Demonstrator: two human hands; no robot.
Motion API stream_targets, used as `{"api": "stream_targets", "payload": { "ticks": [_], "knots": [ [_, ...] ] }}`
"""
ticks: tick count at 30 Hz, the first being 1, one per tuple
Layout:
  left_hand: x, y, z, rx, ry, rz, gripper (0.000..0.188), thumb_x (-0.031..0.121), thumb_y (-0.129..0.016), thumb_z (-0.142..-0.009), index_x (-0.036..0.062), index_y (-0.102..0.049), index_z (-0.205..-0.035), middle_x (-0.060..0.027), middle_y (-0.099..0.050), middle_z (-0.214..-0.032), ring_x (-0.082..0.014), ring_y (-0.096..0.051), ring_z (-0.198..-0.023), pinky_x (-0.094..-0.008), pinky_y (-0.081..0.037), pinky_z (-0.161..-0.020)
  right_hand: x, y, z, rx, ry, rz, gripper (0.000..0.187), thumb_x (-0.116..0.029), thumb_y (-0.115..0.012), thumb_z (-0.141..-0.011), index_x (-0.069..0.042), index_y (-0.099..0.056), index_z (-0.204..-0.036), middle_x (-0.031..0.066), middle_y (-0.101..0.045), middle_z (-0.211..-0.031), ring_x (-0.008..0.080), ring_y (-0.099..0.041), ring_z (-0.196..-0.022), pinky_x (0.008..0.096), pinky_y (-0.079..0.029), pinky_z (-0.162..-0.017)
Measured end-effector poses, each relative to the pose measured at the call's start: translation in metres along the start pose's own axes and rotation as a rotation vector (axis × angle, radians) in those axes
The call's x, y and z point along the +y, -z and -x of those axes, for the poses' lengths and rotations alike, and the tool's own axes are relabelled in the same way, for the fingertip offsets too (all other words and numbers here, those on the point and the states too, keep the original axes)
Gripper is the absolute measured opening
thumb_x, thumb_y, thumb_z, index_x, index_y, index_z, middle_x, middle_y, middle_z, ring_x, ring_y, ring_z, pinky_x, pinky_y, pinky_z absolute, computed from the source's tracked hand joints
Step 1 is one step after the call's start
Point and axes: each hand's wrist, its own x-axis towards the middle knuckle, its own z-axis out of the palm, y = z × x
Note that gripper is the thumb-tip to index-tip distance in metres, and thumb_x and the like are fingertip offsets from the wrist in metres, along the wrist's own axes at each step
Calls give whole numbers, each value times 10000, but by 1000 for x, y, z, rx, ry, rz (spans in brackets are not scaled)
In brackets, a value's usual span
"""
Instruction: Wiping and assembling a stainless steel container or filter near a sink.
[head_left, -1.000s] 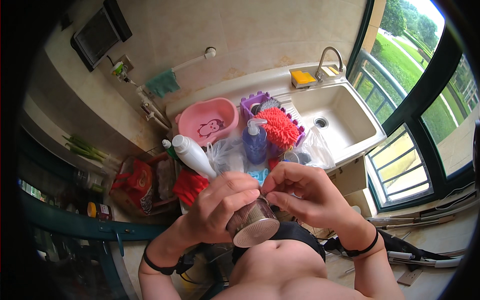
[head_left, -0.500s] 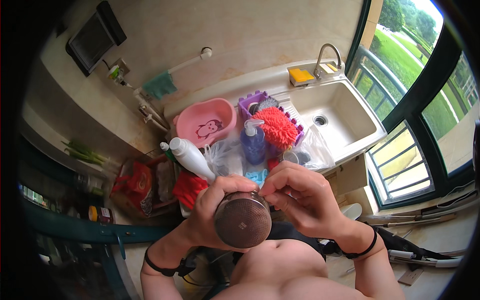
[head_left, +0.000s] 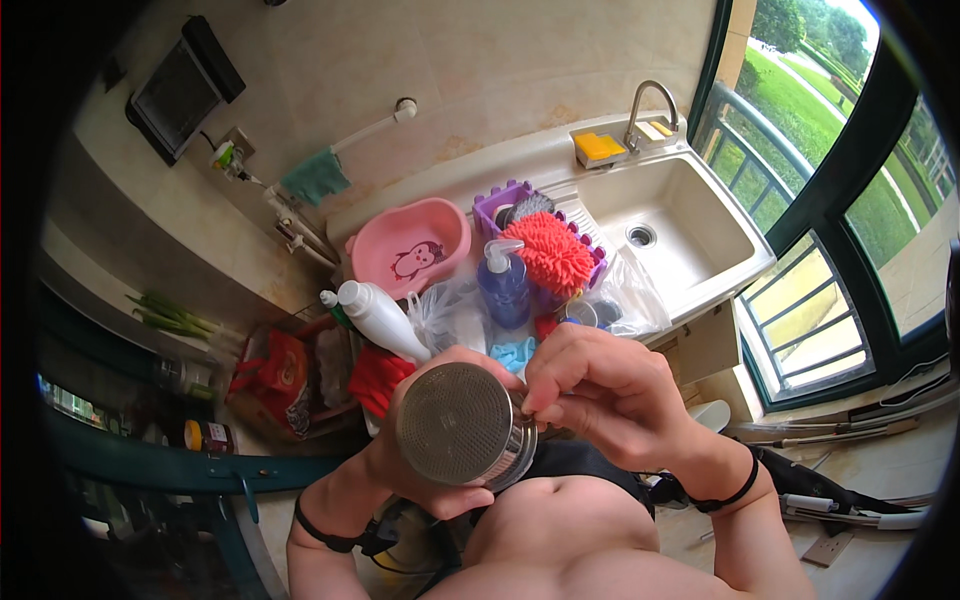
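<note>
The left hand [head_left: 420,440] wraps its fingers around a round silver metal shower head [head_left: 462,424], mesh face up, before the belly. The right hand [head_left: 600,395] pinches its rim. Beyond lie a white squeeze bottle [head_left: 380,318], blue pump bottle [head_left: 503,285] and beige sink [head_left: 690,235].

Daylight is pouring in from the window [head_left: 840,200] on the right, washing the grass outside nearly white and brightening the sink [head_left: 690,240] and the tiled wall [head_left: 480,60] evenly. The left side is falling into deep shade, and the shelf area [head_left: 130,400] there is reading dim and muddy. A black vignette is ringing the frame, and straight edges are bending strongly toward the rim. The round metal disc [head_left: 462,425] close to the lens is catching a soft sheen without harsh glare. Its mesh and the nearby fingers [head_left: 560,385] are looking slightly soft.
</note>
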Motion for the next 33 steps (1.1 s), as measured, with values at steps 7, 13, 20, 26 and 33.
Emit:
{"api": "stream_targets", "payload": {
  "ticks": [7,13,20,26,33],
  "knots": [
    [3,-8,1,-55,184,510,895,253,-896,-673,-26,-459,-1402,-135,-603,-1253,-259,-642,-1148,-408,-509,-1035,-2,0,-4,-13,152,41,130,114,-655,-905,23,-673,-997,121,-633,-920,205,-645,-754,309,-529,-666],
    [4,-4,-2,-156,144,628,885,204,-867,-699,-24,-423,-1430,-145,-618,-1273,-261,-641,-1180,-414,-501,-1057,-3,-1,-4,13,271,199,184,136,-707,-824,18,-721,-963,142,-691,-914,243,-674,-753,342,-545,-671],
    [1,-10,-1,-139,186,826,871,237,-865,-662,-28,-472,-1392,-148,-634,-1226,-263,-655,-1143,-406,-514,-1034,-1,-2,-9,-12,442,369,211,129,-714,-808,15,-732,-984,134,-700,-915,248,-672,-702,334,-549,-634],
    [0,-15,5,-67,244,908,883,290,-863,-648,-33,-486,-1378,-153,-637,-1205,-273,-658,-1120,-415,-525,-1007,-4,-3,-12,-36,536,475,245,119,-685,-770,19,-740,-987,127,-702,-926,247,-670,-691,331,-570,-626],
    [0,-16,6,-44,303,943,876,292,-859,-626,-33,-504,-1358,-158,-637,-1202,-281,-657,-1113,-413,-530,-993,-2,0,-14,-76,689,559,187,72,-688,-773,101,-716,-956,170,-668,-923,261,-658,-691,336,-554,-603]
  ]
}}
